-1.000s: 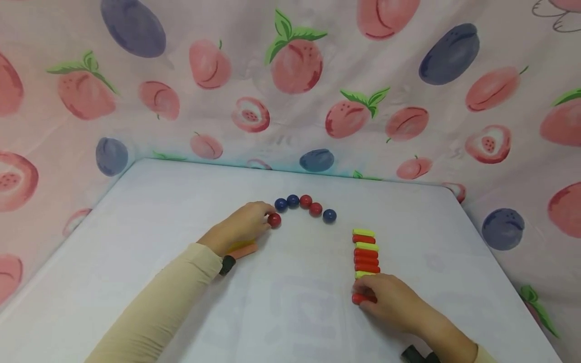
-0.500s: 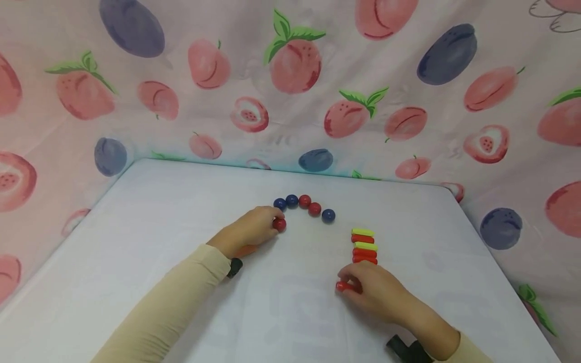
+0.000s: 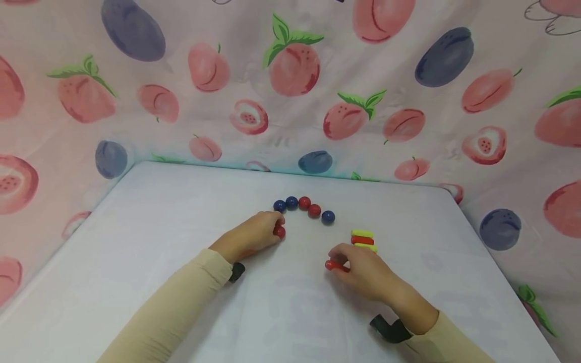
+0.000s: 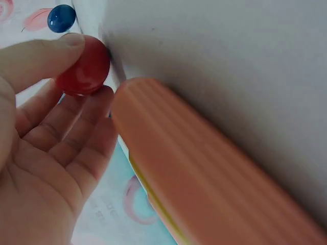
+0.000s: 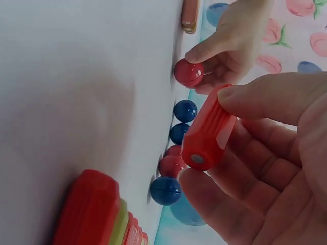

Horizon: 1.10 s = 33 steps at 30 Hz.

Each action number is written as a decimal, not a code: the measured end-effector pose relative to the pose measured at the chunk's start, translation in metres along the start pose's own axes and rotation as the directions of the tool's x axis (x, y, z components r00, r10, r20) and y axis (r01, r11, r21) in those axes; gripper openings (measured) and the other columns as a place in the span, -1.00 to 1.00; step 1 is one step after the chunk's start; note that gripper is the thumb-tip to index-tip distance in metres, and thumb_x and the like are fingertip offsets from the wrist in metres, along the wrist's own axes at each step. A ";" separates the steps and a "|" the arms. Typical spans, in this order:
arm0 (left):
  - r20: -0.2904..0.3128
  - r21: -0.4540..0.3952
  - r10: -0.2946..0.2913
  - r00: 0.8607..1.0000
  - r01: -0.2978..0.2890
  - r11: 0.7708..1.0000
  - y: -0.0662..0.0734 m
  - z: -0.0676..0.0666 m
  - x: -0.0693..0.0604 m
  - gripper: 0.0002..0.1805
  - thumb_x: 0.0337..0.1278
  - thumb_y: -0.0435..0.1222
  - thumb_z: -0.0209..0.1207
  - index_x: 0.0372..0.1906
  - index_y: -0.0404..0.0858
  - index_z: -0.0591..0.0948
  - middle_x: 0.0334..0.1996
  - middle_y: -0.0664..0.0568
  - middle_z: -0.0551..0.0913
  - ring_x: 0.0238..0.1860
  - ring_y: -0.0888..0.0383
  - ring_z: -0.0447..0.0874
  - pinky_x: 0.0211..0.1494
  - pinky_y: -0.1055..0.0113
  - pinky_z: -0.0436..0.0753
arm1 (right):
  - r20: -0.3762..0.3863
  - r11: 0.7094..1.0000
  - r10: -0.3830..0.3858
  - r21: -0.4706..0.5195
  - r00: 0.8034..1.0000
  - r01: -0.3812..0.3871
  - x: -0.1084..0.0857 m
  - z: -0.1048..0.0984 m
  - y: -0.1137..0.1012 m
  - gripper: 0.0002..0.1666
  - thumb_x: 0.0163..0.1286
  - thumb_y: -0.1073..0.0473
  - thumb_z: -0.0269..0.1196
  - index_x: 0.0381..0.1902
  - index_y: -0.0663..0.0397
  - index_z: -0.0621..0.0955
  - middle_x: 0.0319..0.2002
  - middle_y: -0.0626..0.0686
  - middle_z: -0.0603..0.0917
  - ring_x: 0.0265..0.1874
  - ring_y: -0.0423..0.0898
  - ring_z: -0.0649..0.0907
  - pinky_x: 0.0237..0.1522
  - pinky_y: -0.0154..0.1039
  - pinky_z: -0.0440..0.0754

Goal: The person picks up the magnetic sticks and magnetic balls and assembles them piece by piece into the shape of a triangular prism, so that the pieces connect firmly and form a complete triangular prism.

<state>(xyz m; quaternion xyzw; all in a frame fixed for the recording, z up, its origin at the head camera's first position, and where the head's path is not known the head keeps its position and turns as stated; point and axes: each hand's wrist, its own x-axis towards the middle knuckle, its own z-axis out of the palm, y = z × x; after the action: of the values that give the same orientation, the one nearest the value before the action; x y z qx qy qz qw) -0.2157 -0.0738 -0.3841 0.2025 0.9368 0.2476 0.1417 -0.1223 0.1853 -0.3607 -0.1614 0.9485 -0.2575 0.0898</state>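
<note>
My left hand (image 3: 255, 233) pinches a red ball (image 3: 280, 232) between thumb and fingers, close to the table; the left wrist view shows that ball (image 4: 88, 67) held at the fingertips. My right hand (image 3: 369, 272) grips a red ribbed stick (image 3: 334, 265); in the right wrist view the stick (image 5: 209, 127) lies between thumb and fingers. Blue balls (image 3: 292, 202) and red balls (image 3: 314, 210) form a curved row behind the left hand. Yellow sticks (image 3: 362, 233) and red sticks (image 3: 362, 240) lie side by side, partly hidden behind the right hand.
An orange stick (image 4: 204, 163) with a yellow one beside it lies by the left hand, hidden under that arm in the head view. The white table (image 3: 190, 191) meets a fruit-print cloth (image 3: 272, 141) along its back edge.
My right hand has lifted a red stick from the near end of the stick row and moved it forward and left. My left hand has drawn the red ball slightly right and nearer.
</note>
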 end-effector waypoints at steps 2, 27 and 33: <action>0.005 -0.013 0.006 1.000 -0.006 1.000 0.000 0.001 -0.001 -0.57 0.22 -0.38 0.32 0.18 -0.34 0.57 -0.06 -0.06 0.61 -0.05 0.07 0.53 0.15 0.20 0.56 | -0.004 1.000 -0.001 0.004 1.000 0.001 0.003 0.000 0.000 -0.66 0.26 0.20 0.45 -0.01 0.02 0.67 -0.24 -0.16 0.67 -0.18 -0.18 0.64 -0.06 -0.15 0.69; 0.048 -0.205 0.162 0.986 -0.149 0.967 0.025 0.009 -0.018 -0.59 0.15 -0.39 0.34 0.13 -0.29 0.63 -0.17 0.08 0.67 -0.12 0.14 0.58 0.02 0.30 0.59 | -0.042 0.998 -0.009 -0.064 0.999 0.006 0.032 0.011 -0.015 -0.59 0.23 0.17 0.47 0.04 0.04 0.68 -0.19 -0.08 0.71 -0.14 -0.08 0.66 -0.04 -0.11 0.66; 0.050 -0.231 0.178 0.983 -0.162 0.959 0.029 0.009 -0.021 -0.57 0.16 -0.38 0.35 0.16 -0.30 0.62 -0.17 0.10 0.67 -0.12 0.18 0.59 -0.01 0.34 0.60 | -0.043 0.998 -0.010 -0.056 0.999 0.007 0.036 0.015 -0.016 -0.62 0.23 0.18 0.48 0.02 0.02 0.69 -0.22 -0.10 0.72 -0.15 -0.08 0.67 -0.02 -0.11 0.66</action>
<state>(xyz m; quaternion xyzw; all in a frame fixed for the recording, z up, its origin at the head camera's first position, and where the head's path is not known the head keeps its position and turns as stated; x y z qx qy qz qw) -0.1847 -0.0569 -0.3732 0.2734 0.8761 0.3564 0.1749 -0.1478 0.1525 -0.3684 -0.1621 0.9563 -0.2349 0.0634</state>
